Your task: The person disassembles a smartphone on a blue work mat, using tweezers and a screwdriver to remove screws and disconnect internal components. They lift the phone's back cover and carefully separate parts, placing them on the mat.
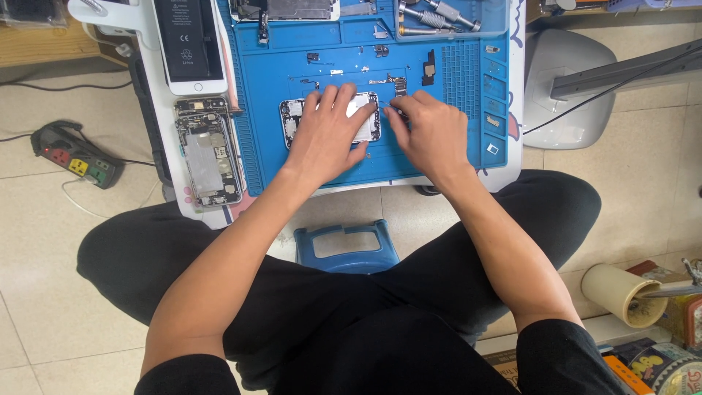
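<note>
Left to right: a power strip (75, 156) on the floor; an opened phone shell (208, 152) and a phone with exposed battery (189, 44) at the table edge; a blue work mat (292, 157). On the mat lies the small phone body (294, 115), pinned under the spread, flat fingers of the left hand (329, 135). The right hand (431, 132) has fingers pinched together on a thin tool, too small to identify. Probable hazard: a slip could scatter the loose small parts (380, 51) nearby.
</note>
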